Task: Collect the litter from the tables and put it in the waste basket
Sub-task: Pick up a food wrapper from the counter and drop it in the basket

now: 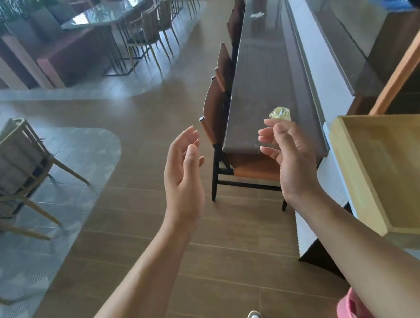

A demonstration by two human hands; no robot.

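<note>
A crumpled yellowish clear wrapper point(280, 115) lies near the close end of a long dark counter point(259, 77). My right hand point(290, 156) is raised in front of it with its fingers loosely spread, and the fingertips reach the wrapper's lower edge. I cannot tell whether they touch it. My left hand point(182, 173) hovers over the floor left of the counter, palm turned inward, fingers relaxed, holding nothing. A white crumpled piece of litter point(256, 15) lies farther along the same counter.
Brown chairs point(216, 120) are tucked along the counter's left side. A pale wooden tray point(392, 174) juts in at the right. Something blue, perhaps a bag point(391, 4), sits behind the counter. Tables and chairs point(4, 169) stand to the left across the wooden floor.
</note>
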